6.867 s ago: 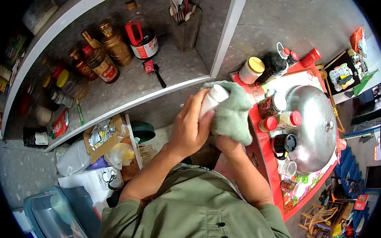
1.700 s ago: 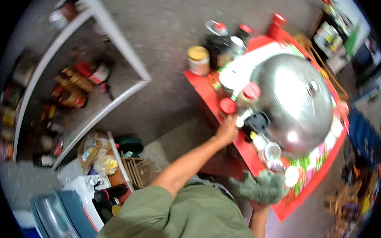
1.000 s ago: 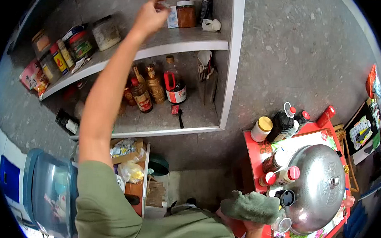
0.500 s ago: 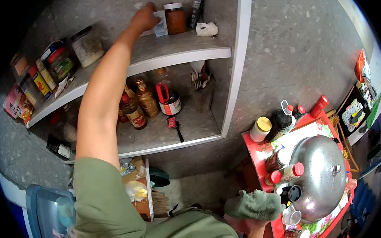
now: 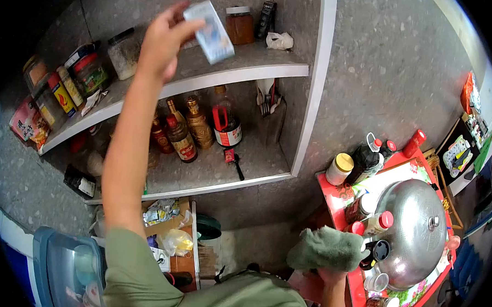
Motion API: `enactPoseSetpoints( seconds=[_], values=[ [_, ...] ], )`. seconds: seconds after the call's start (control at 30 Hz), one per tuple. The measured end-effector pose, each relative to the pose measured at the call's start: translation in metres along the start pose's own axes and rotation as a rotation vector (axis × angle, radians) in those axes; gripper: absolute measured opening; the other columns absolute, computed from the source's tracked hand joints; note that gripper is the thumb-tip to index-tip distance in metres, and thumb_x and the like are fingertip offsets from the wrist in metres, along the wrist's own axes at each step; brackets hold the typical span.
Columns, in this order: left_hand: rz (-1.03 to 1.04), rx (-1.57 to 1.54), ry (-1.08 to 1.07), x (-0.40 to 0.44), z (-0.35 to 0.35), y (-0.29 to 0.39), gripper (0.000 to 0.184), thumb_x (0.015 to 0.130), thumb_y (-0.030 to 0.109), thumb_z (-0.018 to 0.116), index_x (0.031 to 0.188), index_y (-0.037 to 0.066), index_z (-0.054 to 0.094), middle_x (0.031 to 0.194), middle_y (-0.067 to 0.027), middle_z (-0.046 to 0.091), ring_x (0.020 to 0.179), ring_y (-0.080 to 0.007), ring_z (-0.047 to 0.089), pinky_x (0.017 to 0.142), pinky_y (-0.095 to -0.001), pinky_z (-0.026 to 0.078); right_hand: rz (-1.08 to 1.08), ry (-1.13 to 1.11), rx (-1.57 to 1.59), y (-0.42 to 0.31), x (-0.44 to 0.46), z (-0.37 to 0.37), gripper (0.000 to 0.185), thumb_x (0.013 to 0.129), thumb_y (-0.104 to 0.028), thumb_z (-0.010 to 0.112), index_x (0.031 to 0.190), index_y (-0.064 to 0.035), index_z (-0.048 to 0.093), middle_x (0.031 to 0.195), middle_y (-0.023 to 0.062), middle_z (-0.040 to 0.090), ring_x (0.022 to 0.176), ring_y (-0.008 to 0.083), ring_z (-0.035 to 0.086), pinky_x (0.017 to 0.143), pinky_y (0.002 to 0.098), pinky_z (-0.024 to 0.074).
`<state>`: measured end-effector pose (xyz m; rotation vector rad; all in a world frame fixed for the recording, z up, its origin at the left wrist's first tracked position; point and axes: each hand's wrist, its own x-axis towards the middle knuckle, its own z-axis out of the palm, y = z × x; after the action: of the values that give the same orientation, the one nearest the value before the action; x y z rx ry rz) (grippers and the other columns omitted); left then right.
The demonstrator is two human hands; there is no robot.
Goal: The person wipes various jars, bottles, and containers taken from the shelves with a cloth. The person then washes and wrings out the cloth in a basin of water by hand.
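My left hand (image 5: 164,43) is raised at the upper shelf (image 5: 249,68), thumb and fingers closed on the edge of a flat light-blue and white box (image 5: 211,33). The box is tilted and held off the shelf, in front of a jar with a white lid and brown contents (image 5: 240,27). Low on the right, beside the red table, my right hand (image 5: 333,276) holds a grey-green cloth (image 5: 325,248), which covers most of its fingers.
Jars and packets, among them a white-filled jar (image 5: 123,54), line the upper shelf's left. Bottles (image 5: 199,124) stand on the lower shelf. A domed metal lid (image 5: 410,232) and several jars occupy the red table (image 5: 328,184). A blue-grey bin (image 5: 49,260) stands at lower left.
My left hand has lifted the light-blue box off the upper shelf and drawn it toward me. The cloth in my right hand has risen slightly. The view has shifted a little.
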<state>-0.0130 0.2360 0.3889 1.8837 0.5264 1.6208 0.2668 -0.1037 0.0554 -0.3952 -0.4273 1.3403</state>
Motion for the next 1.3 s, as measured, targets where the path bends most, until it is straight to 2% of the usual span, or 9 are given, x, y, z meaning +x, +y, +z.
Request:
enactPoseSetpoints(
  seconds=[0.13, 0.33, 0.37, 0.5, 0.63, 0.8, 0.9, 1.07, 1.3],
  values=[
    [-0.211, -0.144, -0.160, -0.160, 0.069, 0.027, 0.065, 0.071, -0.001, 0.073, 0.132, 0.005, 0.048, 0.116, -0.0074, 0.061, 0.104, -0.0195, 0.060, 0.091, -0.0366, 0.050, -0.035, 0.086, -0.072, -0.007, 0.039, 0.047, 0.048, 0.092, -0.040, 0.046, 0.124, -0.0053, 0.049, 0.119, 0.0080, 0.055, 0.108, 0.0260, 0.054, 0.097, 0.0389, 0.0425],
    [-0.786, -0.815, -0.332, -0.335, 0.194, -0.013, 0.044, 0.089, 0.009, 0.063, 0.130, 0.000, 0.048, 0.120, -0.0074, 0.058, 0.109, -0.0135, 0.055, 0.096, -0.0296, 0.043, -0.717, 0.008, -1.346, 0.009, 0.082, 0.082, 0.039, 0.079, -0.013, 0.063, 0.113, -0.0016, 0.049, 0.103, 0.0115, 0.056, 0.095, 0.0205, 0.056, 0.087, 0.0322, 0.0449],
    [-0.714, -0.718, -0.192, -0.339, 0.200, -0.005, 0.040, 0.092, 0.011, 0.058, 0.128, -0.002, 0.047, 0.118, -0.0066, 0.057, 0.108, -0.0121, 0.053, 0.095, -0.0280, 0.042, -0.430, 0.221, -1.280, 0.012, 0.068, 0.091, 0.046, 0.077, -0.018, 0.066, 0.115, 0.0004, 0.048, 0.111, 0.0141, 0.056, 0.103, 0.0221, 0.056, 0.092, 0.0333, 0.0440],
    [-0.571, -0.468, -0.018, -0.348, 0.211, 0.013, 0.035, 0.097, 0.013, 0.051, 0.128, -0.002, 0.046, 0.117, -0.0065, 0.056, 0.106, -0.0102, 0.051, 0.093, -0.0256, 0.040, -0.620, 0.178, -1.256, 0.018, 0.033, 0.084, 0.044, 0.079, -0.022, 0.062, 0.117, -0.0012, 0.053, 0.105, 0.0144, 0.060, 0.103, 0.0243, 0.056, 0.091, 0.0343, 0.0422],
    [-0.578, -0.586, 0.091, -0.336, 0.227, 0.015, 0.035, 0.099, 0.019, 0.048, 0.129, 0.001, 0.046, 0.111, -0.0066, 0.059, 0.099, -0.0115, 0.056, 0.091, -0.0268, 0.044, -0.365, -0.182, -0.938, 0.027, -0.001, 0.055, 0.062, 0.089, -0.016, 0.057, 0.140, 0.0024, 0.027, 0.131, 0.0145, 0.041, 0.122, 0.0262, 0.041, 0.106, 0.0384, 0.0291],
    [-0.488, -0.552, -0.084, -0.371, 0.257, 0.043, 0.061, 0.079, 0.003, 0.072, 0.124, 0.007, 0.032, 0.125, -0.0130, 0.053, 0.113, -0.0184, 0.051, 0.100, -0.0362, 0.040, -0.410, 0.213, -1.162, -0.007, -0.020, 0.049, 0.056, 0.092, -0.026, 0.053, 0.136, 0.0011, 0.032, 0.130, 0.0132, 0.045, 0.115, 0.0222, 0.048, 0.099, 0.0364, 0.0399],
    [-0.338, -0.493, -0.151, -0.387, 0.273, 0.048, 0.076, 0.072, 0.006, 0.079, 0.129, 0.008, 0.029, 0.126, -0.0121, 0.050, 0.119, -0.0206, 0.047, 0.102, -0.0370, 0.038, -0.333, 0.192, -0.606, -0.018, -0.010, -0.004, 0.042, 0.095, -0.030, 0.043, 0.126, -0.0020, 0.048, 0.117, 0.0099, 0.057, 0.100, 0.0217, 0.059, 0.087, 0.0349, 0.0492],
    [-0.106, 0.166, -0.410, -0.368, 0.237, 0.055, 0.056, 0.062, 0.019, 0.087, 0.107, 0.006, 0.057, 0.107, -0.0127, 0.056, 0.110, -0.0299, 0.056, 0.094, -0.0359, 0.044, -0.061, 0.189, -0.388, -0.019, -0.019, 0.008, 0.039, 0.091, -0.018, 0.055, 0.126, -0.0042, 0.048, 0.112, 0.0053, 0.057, 0.097, 0.0163, 0.059, 0.081, 0.0308, 0.0503],
    [0.263, 0.118, -0.384, -0.391, 0.235, 0.035, 0.056, 0.067, 0.016, 0.083, 0.111, 0.006, 0.050, 0.114, -0.0180, 0.062, 0.108, -0.0341, 0.060, 0.092, -0.0416, 0.047, 0.152, 0.093, -0.321, -0.017, -0.023, -0.017, 0.038, 0.087, -0.016, 0.058, 0.122, -0.0039, 0.050, 0.113, 0.0050, 0.057, 0.098, 0.0138, 0.059, 0.078, 0.0292, 0.0504]
  ],
)
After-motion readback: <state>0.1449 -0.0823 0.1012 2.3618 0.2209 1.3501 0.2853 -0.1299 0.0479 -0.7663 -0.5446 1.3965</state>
